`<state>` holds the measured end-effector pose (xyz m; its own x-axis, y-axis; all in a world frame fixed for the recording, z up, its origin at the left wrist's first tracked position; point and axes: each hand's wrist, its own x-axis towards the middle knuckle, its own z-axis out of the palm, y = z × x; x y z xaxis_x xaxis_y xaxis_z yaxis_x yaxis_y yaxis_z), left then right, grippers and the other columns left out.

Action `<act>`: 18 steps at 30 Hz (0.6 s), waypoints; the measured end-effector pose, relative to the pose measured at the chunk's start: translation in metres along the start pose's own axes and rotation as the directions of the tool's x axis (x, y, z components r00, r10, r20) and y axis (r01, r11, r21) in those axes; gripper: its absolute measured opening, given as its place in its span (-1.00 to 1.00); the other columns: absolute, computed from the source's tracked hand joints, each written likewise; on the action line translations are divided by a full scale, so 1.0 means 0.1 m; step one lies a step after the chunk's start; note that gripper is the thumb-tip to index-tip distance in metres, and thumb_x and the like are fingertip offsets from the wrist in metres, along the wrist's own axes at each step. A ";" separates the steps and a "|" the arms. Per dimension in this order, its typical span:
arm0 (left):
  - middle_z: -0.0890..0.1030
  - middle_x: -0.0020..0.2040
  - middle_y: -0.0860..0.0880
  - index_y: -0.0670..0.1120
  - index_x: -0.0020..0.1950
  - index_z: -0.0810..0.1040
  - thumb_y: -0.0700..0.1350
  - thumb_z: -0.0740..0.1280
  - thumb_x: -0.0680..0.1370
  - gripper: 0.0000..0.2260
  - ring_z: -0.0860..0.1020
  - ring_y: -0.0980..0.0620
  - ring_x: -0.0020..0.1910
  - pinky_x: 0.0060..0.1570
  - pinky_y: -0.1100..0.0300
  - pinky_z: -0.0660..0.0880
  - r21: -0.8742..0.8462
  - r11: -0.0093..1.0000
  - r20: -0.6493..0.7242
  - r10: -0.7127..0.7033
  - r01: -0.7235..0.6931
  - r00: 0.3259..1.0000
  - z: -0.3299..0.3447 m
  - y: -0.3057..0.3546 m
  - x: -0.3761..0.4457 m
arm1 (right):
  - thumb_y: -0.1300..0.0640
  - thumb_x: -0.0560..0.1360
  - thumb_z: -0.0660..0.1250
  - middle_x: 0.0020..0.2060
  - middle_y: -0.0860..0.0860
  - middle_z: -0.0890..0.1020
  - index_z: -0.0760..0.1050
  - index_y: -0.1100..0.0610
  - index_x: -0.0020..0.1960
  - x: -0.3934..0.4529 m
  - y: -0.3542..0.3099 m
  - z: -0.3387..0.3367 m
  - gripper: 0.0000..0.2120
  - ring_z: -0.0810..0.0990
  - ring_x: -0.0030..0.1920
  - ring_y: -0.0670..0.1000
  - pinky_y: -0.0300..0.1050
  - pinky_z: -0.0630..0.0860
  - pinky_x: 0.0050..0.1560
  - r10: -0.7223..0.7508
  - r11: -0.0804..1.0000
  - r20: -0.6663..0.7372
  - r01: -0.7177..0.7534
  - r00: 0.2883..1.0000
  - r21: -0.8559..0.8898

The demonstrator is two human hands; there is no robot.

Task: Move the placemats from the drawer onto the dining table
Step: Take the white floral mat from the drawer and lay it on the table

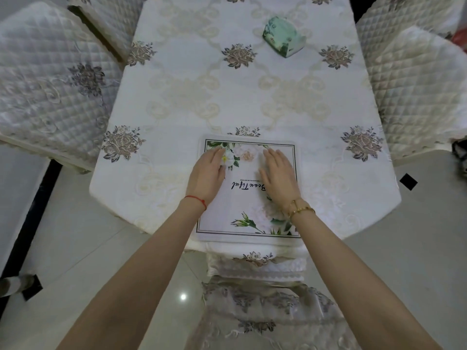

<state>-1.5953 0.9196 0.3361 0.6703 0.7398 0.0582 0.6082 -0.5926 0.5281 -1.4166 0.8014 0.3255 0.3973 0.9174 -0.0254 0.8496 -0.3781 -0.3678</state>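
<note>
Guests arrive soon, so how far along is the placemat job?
Done: a floral placemat lies on the dining table at its near edge. In hand: left hand and right hand rest flat on it. Left: unclear; the drawer is out of view.

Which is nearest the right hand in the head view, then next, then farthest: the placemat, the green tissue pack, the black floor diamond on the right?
From the right hand:
1. Placemat: directly under the palm, at the table's near edge.
2. Black floor diamond: off to the right, beyond the table edge.
3. Green tissue pack: far up the table, slightly right of centre.
</note>
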 end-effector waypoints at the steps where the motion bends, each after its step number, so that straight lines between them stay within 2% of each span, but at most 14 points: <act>1: 0.37 0.43 -0.18 -0.19 0.43 0.33 -0.18 0.20 0.59 -0.60 0.32 -0.15 0.42 0.41 -0.01 0.28 0.018 1.000 0.018 0.019 -0.020 1.000 0.05 0.00 0.15 | 0.02 0.62 0.08 0.48 0.13 0.25 0.18 0.21 0.49 0.16 -0.03 0.03 -0.51 0.14 0.50 0.14 0.07 0.06 0.51 -0.009 1.000 0.020 0.009 1.000 -0.006; 5: 0.27 0.50 -0.15 -0.17 0.48 0.24 -0.15 0.15 0.61 -0.57 0.20 -0.14 0.49 0.47 -0.04 0.15 0.116 0.987 0.133 0.093 -0.109 0.987 0.25 0.00 0.54 | 0.00 0.63 0.07 0.53 0.08 0.14 0.10 0.16 0.53 0.57 -0.18 0.13 -0.48 0.01 0.54 0.10 0.06 -0.08 0.52 -0.049 0.999 0.089 0.047 0.995 0.028; 8: 0.19 0.54 -0.10 -0.14 0.51 0.16 -0.07 0.10 0.64 -0.55 0.10 -0.08 0.53 0.50 0.00 0.06 0.178 0.977 0.198 0.080 -0.116 0.977 0.40 -0.08 0.64 | -0.02 0.63 0.06 0.54 0.07 0.10 0.06 0.15 0.54 0.68 -0.15 0.24 -0.46 -0.02 0.54 0.06 0.00 -0.12 0.52 -0.085 0.996 0.132 0.086 0.988 0.003; 13: 0.12 0.56 -0.04 -0.11 0.54 0.09 0.07 0.10 0.63 -0.47 0.05 -0.02 0.54 0.52 0.04 0.02 0.181 0.978 0.172 0.068 -0.099 0.983 0.41 -0.28 0.53 | -0.19 0.62 -0.06 0.55 0.00 0.06 -0.02 0.10 0.56 0.56 0.12 0.25 -0.39 -0.04 0.54 -0.03 -0.06 -0.10 0.53 -0.089 0.992 0.105 0.098 0.990 -0.085; 18: 0.12 0.56 -0.03 -0.11 0.55 0.07 0.14 0.10 0.61 -0.41 0.04 0.00 0.54 0.52 0.07 -0.01 0.175 0.984 0.116 0.006 -0.026 0.993 0.30 -0.43 0.39 | -0.20 0.62 -0.07 0.55 0.00 0.01 -0.08 0.10 0.56 0.34 0.55 0.08 -0.38 -0.08 0.54 -0.03 -0.05 -0.12 0.53 -0.005 0.994 0.091 0.015 0.996 -0.110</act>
<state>-1.5822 0.9646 0.2899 0.7185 0.6945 -0.0371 0.6554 -0.6584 0.3701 -1.3597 0.8128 0.2969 0.3595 0.9268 -0.1084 0.8884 -0.3755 -0.2641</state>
